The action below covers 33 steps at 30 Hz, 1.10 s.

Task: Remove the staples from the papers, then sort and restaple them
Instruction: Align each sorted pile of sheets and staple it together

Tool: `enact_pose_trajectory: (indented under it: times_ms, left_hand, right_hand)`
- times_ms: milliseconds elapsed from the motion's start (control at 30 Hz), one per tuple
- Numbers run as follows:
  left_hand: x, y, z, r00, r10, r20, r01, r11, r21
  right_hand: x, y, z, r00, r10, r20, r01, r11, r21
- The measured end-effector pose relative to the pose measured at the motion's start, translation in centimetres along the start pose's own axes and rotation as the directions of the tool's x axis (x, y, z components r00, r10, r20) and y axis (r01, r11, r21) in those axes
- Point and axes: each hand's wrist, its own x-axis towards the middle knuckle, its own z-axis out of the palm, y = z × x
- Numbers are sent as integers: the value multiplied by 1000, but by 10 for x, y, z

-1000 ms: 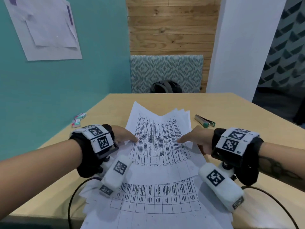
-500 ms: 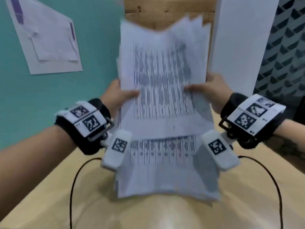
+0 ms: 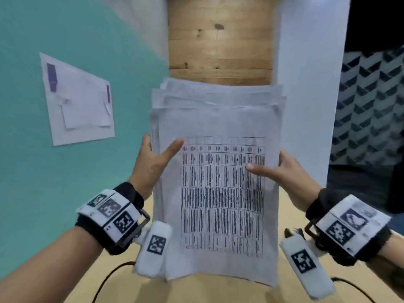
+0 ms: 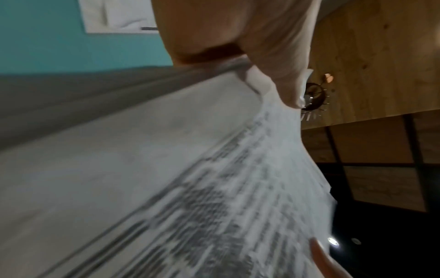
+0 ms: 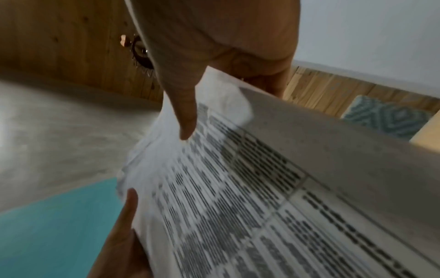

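Note:
A stack of white papers [image 3: 218, 193] printed with tables stands upright in front of me, its lower edge close to the wooden table [image 3: 196, 289]. The sheets are unevenly lined up at the top. My left hand [image 3: 153, 162] grips the stack's left edge, thumb across the front sheet. My right hand [image 3: 277, 169] grips the right edge, thumb on the print. Both wrist views show blurred papers [image 4: 214, 188] [image 5: 238, 188] pinched between thumb and fingers. No staple or stapler shows.
A teal wall [image 3: 65, 171] with a taped-up white sheet [image 3: 78, 101] is on the left. Wood panelling [image 3: 218, 40] and a white pillar [image 3: 312, 84] stand behind. Black cables [image 3: 105, 281] trail over the table near both wrists.
Both hands lifted the papers off the table and stood them upright. Since half a second ago the stack has come down toward the table and its sheets sit closer together.

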Motion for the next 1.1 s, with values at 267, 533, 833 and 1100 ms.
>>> enact_pose_trajectory:
  times_ms: [267, 533, 833, 1100]
  left_hand:
    - [9, -13, 0, 995, -37, 90, 51, 986, -159]
    - [1, -15, -5, 950, -184, 252, 242, 945, -219]
    - [22, 28, -3, 968, 53, 246, 4, 974, -225]
    - [35, 67, 18, 983, -76, 165, 126, 940, -317]
  right_hand:
    - [30, 10, -6, 997, 74, 21, -76, 984, 163]
    - [31, 27, 8, 998, 54, -20, -47, 970, 238]
    - [35, 4, -10, 998, -49, 48, 37, 971, 237]
    - [44, -16, -21, 981, -97, 166, 40, 947, 319]
